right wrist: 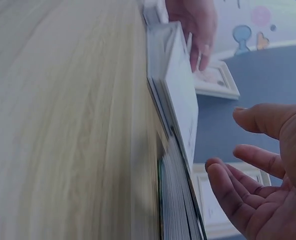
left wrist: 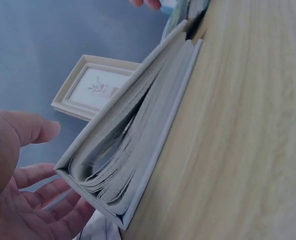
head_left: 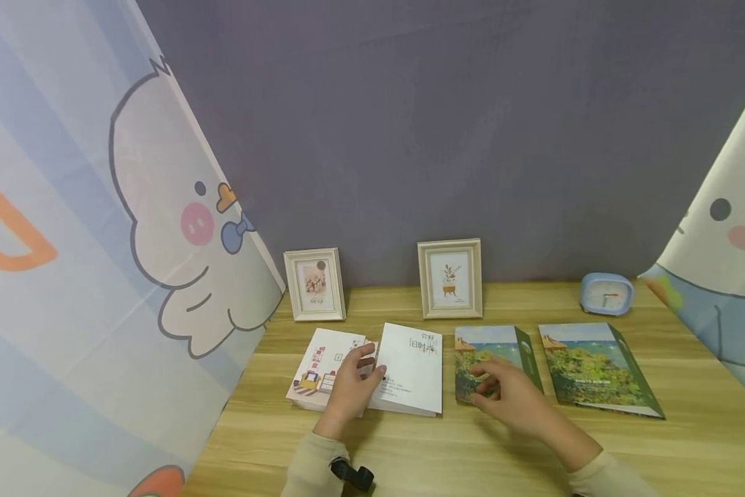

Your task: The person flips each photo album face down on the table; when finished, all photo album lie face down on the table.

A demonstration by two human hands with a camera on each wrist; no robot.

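My left hand is at the spine edge of a white photo album with handwritten-style lettering. In the left wrist view its thumb stands apart from the cover, fingers near the spine, and the album's pages bulge. To its left lies another white album with a cartoon vehicle, partly behind the hand. My right hand hovers over a green landscape-covered album, hiding its middle. In the right wrist view that hand's fingers are loosely bent, gripping nothing.
A second landscape-covered photo album lies at the right, its cover slightly raised. Along the back of the wooden table stand a small picture frame, a larger one and a blue clock. Printed curtains bound the sides.
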